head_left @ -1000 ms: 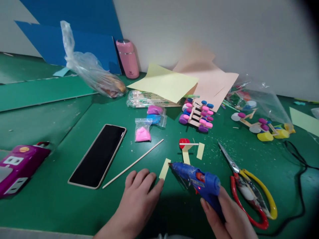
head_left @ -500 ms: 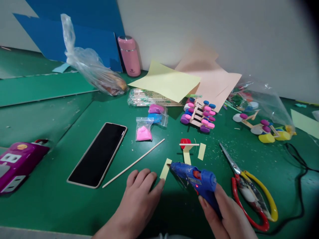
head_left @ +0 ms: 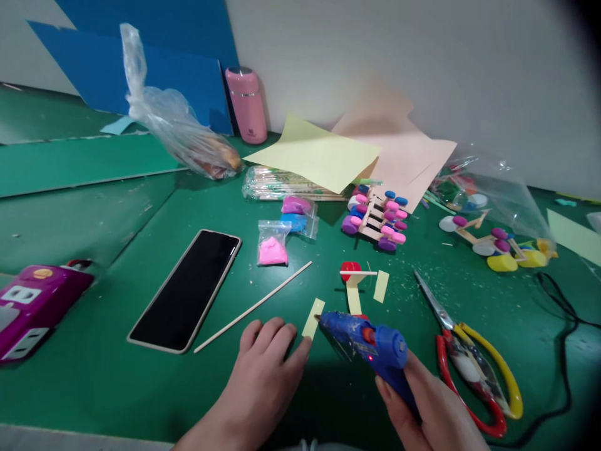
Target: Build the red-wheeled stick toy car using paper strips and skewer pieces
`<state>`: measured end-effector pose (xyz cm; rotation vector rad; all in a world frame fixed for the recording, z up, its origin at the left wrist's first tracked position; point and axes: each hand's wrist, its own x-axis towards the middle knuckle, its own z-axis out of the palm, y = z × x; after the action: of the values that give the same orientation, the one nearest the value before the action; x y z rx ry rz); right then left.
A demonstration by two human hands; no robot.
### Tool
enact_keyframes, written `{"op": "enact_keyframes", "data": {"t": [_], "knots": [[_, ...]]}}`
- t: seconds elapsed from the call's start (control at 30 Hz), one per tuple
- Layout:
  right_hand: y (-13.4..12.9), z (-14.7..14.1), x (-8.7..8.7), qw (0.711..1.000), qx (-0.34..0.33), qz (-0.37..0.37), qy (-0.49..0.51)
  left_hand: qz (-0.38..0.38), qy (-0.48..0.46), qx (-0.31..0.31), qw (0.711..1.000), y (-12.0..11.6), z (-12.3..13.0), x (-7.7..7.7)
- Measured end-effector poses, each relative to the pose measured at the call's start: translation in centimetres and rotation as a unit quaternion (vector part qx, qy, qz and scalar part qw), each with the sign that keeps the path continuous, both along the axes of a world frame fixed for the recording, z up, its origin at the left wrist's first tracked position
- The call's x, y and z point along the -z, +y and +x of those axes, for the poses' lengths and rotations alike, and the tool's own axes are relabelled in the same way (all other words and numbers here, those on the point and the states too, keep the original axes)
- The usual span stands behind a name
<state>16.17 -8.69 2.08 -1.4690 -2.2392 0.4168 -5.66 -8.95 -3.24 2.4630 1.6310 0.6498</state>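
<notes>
A: Clock centred on the pale strip [head_left: 313, 319], twelve being away from the wearer. Where does it lie?

B: On the green table [head_left: 154, 388], slanted, lower end at the thumb of the left hand [head_left: 268, 369].

A: State of that hand?

B: Palm down, fingers loosely bent, nothing gripped. Thumb tip at the strip's near end; pressure can't be told.

A: The other?

B: Right hand [head_left: 425, 404], at four o'clock: closed round the handle of the blue glue gun [head_left: 364, 338]. Small red light lit on its side. Nozzle points to nine, right by the strip's upper right edge; contact unclear.

A: Nearby objects?

B: Red piece [head_left: 350, 271] between one and two, thin white rod across it. Second pale strip [head_left: 381, 287] at two. Scissors [head_left: 469, 363], red and yellow handles, between three and four. Long wooden stick [head_left: 253, 307] at nine, black-screened phone [head_left: 185, 291] beyond it. Bag of pink clay [head_left: 273, 246] at eleven.
</notes>
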Motion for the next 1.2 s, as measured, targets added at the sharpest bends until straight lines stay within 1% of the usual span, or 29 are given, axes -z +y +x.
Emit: {"op": "enact_keyframes", "data": {"t": [0.13, 0.37, 0.53, 0.67, 0.77, 0.87, 1.03, 1.2], "knots": [[0.0, 0.2, 0.0, 1.000, -0.013, -0.018, -0.009, 0.001, 0.005, -0.001, 1.000, -0.1, -0.1, -0.1], [0.9, -0.2, -0.5, 0.999, 0.001, -0.019, -0.026, -0.004, 0.014, 0.005, 1.000, 0.0, -0.1, -0.2], [0.8, -0.2, -0.6, 0.999, 0.002, -0.028, -0.021, 0.004, 0.003, 0.001, 1.000, -0.1, 0.0, -0.1], [0.3, 0.2, -0.3, 0.998, -0.035, -0.037, -0.027, -0.005, 0.007, 0.001, 1.000, -0.2, 0.0, -0.2], [0.1, 0.5, 0.2, 0.996, -0.059, -0.044, -0.042, 0.003, 0.014, 0.004, 1.000, -0.1, 0.0, -0.3], [0.1, 0.6, 0.4, 0.996, -0.062, -0.035, -0.050, 0.009, 0.013, 0.003, 1.000, -0.1, 0.0, -0.3], [0.1, 0.4, 0.4, 0.996, -0.065, -0.026, -0.055, 0.015, -0.023, -0.012, 1.000, -0.2, 0.0, -0.3], [-0.1, 0.5, 0.5, 0.997, -0.047, -0.006, -0.055, -0.024, -0.034, -0.009, 0.999, 0.2, -0.4, -0.6]]}}
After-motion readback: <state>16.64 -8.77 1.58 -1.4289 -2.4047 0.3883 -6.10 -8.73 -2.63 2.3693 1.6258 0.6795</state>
